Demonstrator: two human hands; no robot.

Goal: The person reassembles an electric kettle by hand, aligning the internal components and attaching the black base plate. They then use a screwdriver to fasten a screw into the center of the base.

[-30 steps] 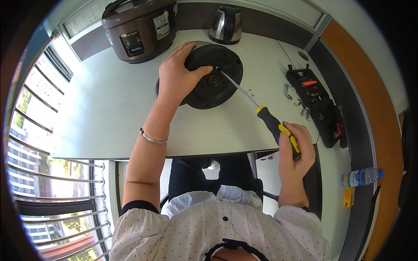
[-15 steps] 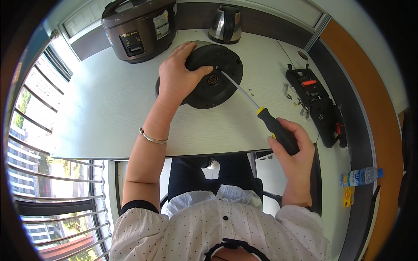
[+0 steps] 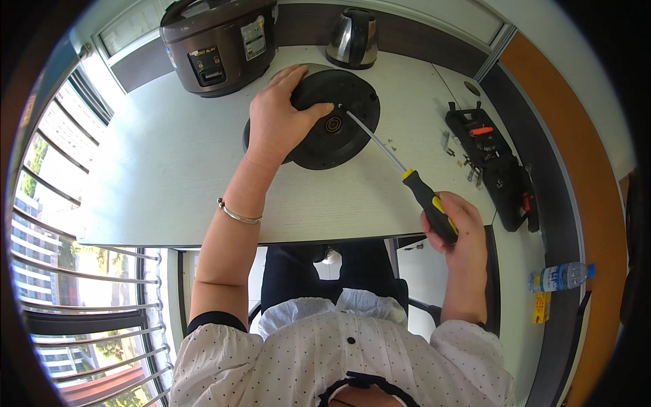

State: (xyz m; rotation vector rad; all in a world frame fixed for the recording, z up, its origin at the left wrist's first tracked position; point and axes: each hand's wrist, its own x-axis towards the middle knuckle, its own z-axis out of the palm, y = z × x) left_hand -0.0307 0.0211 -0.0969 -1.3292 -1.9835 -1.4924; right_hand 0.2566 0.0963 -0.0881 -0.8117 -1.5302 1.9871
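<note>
My left hand (image 3: pixel 281 112) grips the side of a round black base (image 3: pixel 346 139) with a ringed connector at its centre, which looks like a kettle's underside. Its thumb lies across the face, near a small hole, and the other fingers go over the far edge. In my right hand (image 3: pixel 460 220) is a screwdriver (image 3: pixel 424 192) with a black and yellow handle. Its long shaft slants up to the left, the tip at the base's face just right of my left thumb. Whether the tip sits in a screw is too small to tell.
Beyond the base stand a brown rice cooker (image 3: pixel 220 51) and a steel kettle (image 3: pixel 352 39). On the right lies an open black tool case (image 3: pixel 485 152) with small bits (image 3: pixel 472 171) beside it. A water bottle (image 3: pixel 561 277) lies lower right. Small loose pieces (image 3: pixel 390 144) rest near the base.
The screwdriver's handle has turned, showing more yellow, and my right hand's fingers have shifted round it. My left hand and the black base have stayed in nearly the same place.
</note>
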